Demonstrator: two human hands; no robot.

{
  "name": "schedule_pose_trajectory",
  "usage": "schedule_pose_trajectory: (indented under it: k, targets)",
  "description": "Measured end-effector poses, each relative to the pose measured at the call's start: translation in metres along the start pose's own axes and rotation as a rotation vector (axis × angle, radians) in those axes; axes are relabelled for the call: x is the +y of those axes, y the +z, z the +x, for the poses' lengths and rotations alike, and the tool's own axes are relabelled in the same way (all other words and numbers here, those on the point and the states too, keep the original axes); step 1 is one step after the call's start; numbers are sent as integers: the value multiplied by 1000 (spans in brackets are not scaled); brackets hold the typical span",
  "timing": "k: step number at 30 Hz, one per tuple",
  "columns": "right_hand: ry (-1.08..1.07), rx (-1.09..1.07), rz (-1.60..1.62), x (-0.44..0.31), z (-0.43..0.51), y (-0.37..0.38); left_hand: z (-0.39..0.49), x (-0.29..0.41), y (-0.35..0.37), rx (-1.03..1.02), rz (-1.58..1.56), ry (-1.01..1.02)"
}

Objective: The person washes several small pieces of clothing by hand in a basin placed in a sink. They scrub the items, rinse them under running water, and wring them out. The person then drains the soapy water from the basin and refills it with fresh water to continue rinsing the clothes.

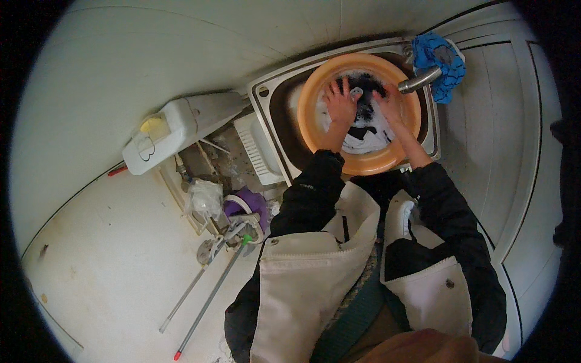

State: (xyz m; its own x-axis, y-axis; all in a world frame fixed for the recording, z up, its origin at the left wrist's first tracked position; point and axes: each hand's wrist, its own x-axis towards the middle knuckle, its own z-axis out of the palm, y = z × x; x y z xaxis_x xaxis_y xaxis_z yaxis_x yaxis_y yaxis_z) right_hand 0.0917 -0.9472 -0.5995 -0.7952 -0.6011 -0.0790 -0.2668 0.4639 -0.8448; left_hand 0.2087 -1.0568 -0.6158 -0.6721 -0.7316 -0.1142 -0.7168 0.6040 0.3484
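An orange plastic basin (313,140) sits in a stainless steel sink (281,109). Inside it lie wet black-and-white fabric (363,140) and whitish suds. My left hand (342,104) rests palm down on the fabric, fingers spread, at the basin's left side. A small pale object (356,92) shows by its thumb, too unclear to name. On the right side, my right hand (389,106) reaches into the basin against the dark part of the fabric; blur hides whether its fingers grip any. The metal faucet spout (420,80) ends just beside this hand.
A blue cloth (438,63) with dark markings hangs over the faucet. To the sink's left are a white toilet cistern (177,129), a purple bucket (254,206) and a plastic bag (205,199). Two long poles (211,297) slant across the floor. A panelled door (490,136) borders the right.
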Motion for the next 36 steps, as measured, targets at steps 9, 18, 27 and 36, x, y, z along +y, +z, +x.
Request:
schedule_pose_trajectory:
  k: [9,18,27,36]
  targets:
    - [717,-186,221,10,-8,-1,25,-11,-17,-291,-411,-49]
    - [550,-551,964,0,-5,-29,-3,40,-95,-555,-661,534]
    - [300,-704,524,-29,-28,-26,2,17,-79,-786,-1621,-464]
    - [1342,-708,1639,-83,-25,-23,4,23,-60,-613,-1973,-437]
